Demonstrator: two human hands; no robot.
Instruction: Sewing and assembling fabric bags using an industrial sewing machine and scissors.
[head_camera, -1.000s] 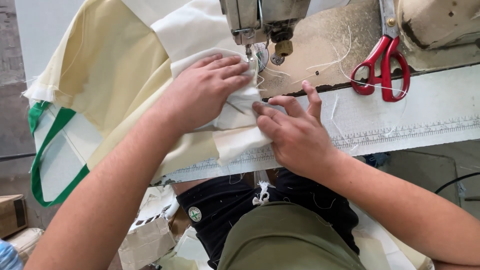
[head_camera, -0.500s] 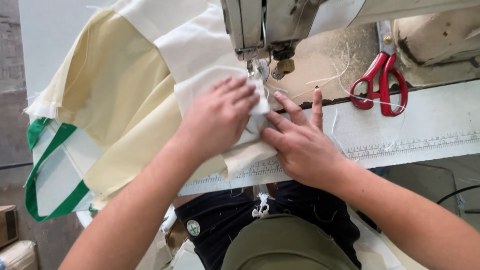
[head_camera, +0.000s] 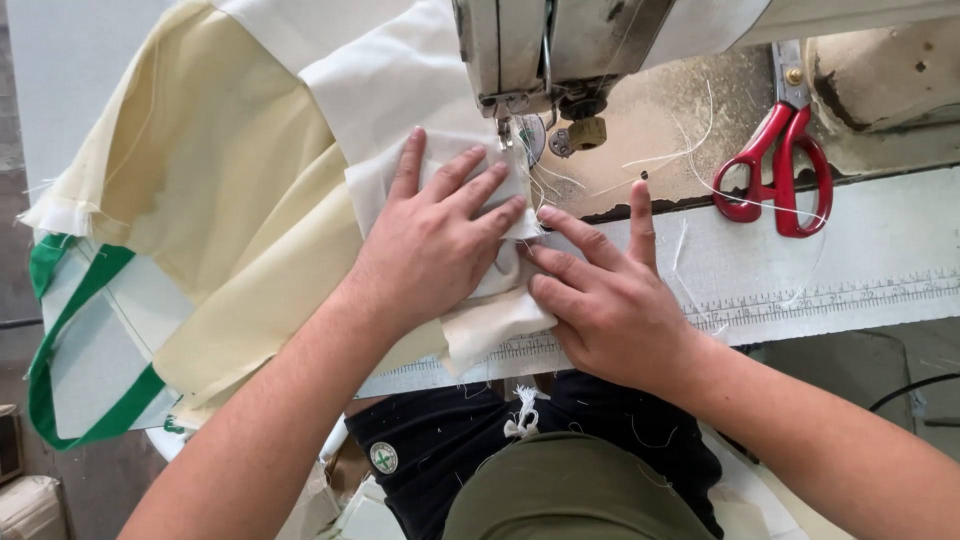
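My left hand (head_camera: 435, 235) lies flat, fingers spread, on a folded white cloth piece (head_camera: 390, 85) just in front of the sewing machine's needle and presser foot (head_camera: 505, 130). My right hand (head_camera: 600, 295) rests beside it, fingertips pressing the cloth's edge against the table, index finger raised. The white piece joins a larger cream fabric (head_camera: 230, 200) with green trim (head_camera: 60, 400) that spreads to the left and hangs off the table. The sewing machine head (head_camera: 560, 45) stands above the hands.
Red-handled scissors (head_camera: 780, 165) lie on the worn table surface to the right of the machine. A measuring strip (head_camera: 800, 295) runs along the table's front edge. Loose threads lie by the needle. Cardboard boxes (head_camera: 15, 480) sit on the floor at the left.
Both hands have slid the cloth toward the needle. The left hand's fingers now lie right at the presser foot, and the right hand has followed alongside.
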